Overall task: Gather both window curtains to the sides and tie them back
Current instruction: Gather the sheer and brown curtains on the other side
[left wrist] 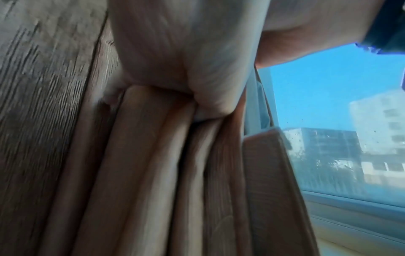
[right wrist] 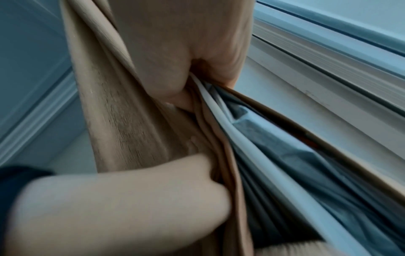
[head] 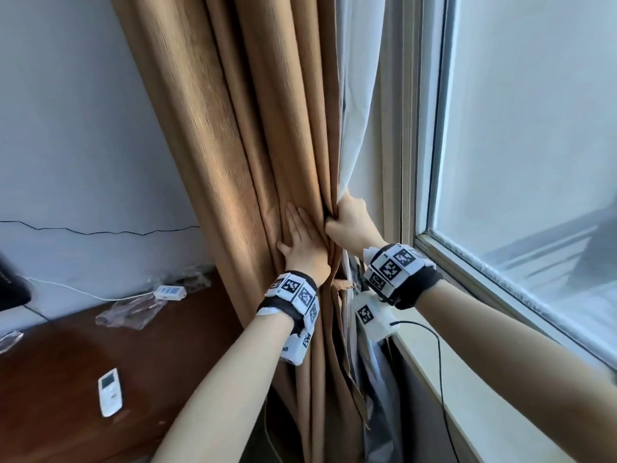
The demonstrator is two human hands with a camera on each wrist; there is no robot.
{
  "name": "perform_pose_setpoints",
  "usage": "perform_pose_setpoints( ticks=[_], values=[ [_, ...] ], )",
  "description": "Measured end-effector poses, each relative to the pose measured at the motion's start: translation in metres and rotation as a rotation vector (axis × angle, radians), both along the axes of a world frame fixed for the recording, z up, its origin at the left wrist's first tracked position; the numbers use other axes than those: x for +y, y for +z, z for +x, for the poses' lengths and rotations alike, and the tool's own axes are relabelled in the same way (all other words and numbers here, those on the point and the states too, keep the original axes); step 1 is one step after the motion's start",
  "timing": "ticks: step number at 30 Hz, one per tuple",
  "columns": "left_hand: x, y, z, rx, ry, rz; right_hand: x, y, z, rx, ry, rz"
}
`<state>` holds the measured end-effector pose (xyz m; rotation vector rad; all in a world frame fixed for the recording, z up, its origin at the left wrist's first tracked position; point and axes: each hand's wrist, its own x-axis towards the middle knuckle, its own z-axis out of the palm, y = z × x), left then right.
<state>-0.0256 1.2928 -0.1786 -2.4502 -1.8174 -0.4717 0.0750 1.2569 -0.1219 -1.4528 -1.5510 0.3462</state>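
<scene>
gathering well along but not tied: ribbed tan fabric curtain [head: 240,155] bunched beside the white-framed window [head: 430,162], left hand [head: 302,238] flat against its folds, right hand [head: 350,222] clenched round its edge, no tieback apparent, second curtain unseen.

- The right hand [head: 350,222] grips the curtain [head: 240,145] edge; its fingers are buried in the folds.
- The curtain runs out of frame at 12 and 6 o'clock, so its top and hem are unseen.
- Both wrist views are motion-blurred.
- A dark object [head: 11,289] at 9 o'clock on the counter [head: 66,362] is cut off, unidentifiable.
</scene>
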Motion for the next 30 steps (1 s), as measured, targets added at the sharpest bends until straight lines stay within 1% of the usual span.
perform_pose_setpoints(
  ticks=[2,4,5,7,10,11,12,13,14,16,17,18,20,22,23,24,27,28,30],
  values=[
    [0.009,-0.003,-0.001,0.035,-0.026,-0.075,0.000,-0.001,-0.002,-0.013,0.005,-0.011],
    [0.014,-0.003,-0.002,0.130,-0.055,-0.142,0.002,-0.002,-0.005,0.006,0.027,-0.015],
    [0.015,-0.001,-0.002,0.201,-0.074,-0.159,0.002,-0.002,-0.006,0.008,0.040,-0.024],
    [0.011,0.003,-0.001,0.285,-0.123,-0.168,0.002,0.000,-0.008,-0.013,0.059,-0.052],
    [0.001,0.007,0.001,0.365,-0.198,-0.199,0.001,0.003,-0.008,-0.043,0.064,-0.085],
    [0.002,0.005,-0.001,0.366,-0.232,-0.210,0.001,0.003,-0.006,-0.054,0.055,-0.084],
    [0.005,0.003,-0.006,0.326,-0.264,-0.233,0.003,0.002,-0.004,-0.060,0.039,-0.068],
    [0.007,0.004,-0.012,0.235,-0.303,-0.244,0.003,0.001,-0.002,-0.057,0.014,-0.050],
    [0.011,0.005,-0.021,0.089,-0.338,-0.255,0.002,0.001,0.001,-0.046,-0.012,-0.028],
    [0.019,0.013,-0.039,-0.262,-0.409,-0.286,0.001,0.000,0.007,-0.017,-0.049,0.003],
    [0.022,0.018,-0.049,-0.432,-0.418,-0.245,0.002,0.000,0.009,-0.009,-0.058,0.005],
    [0.025,0.022,-0.058,-0.552,-0.380,-0.142,0.003,-0.001,0.011,-0.001,-0.063,0.011],
    [0.027,0.031,-0.072,-0.741,-0.216,0.076,0.007,-0.004,0.011,0.019,-0.067,0.016],
    [0.033,0.036,-0.079,-0.885,-0.059,0.218,0.008,-0.007,0.008,0.034,-0.069,0.018],
    [0.037,0.036,-0.081,-0.913,0.002,0.227,0.007,-0.009,0.006,0.040,-0.072,0.028],
    [0.044,0.034,-0.080,-0.906,0.027,0.191,0.007,-0.011,0.005,0.041,-0.075,0.042],
    [0.054,0.024,-0.077,-0.756,0.060,0.017,0.006,-0.011,0.001,0.036,-0.080,0.062],
    [0.054,0.022,-0.076,-0.732,0.070,-0.001,0.007,-0.011,0.001,0.034,-0.078,0.067],
    [0.054,0.015,-0.080,-0.738,0.076,0.050,0.007,-0.011,0.002,0.039,-0.076,0.072]
  ],
)
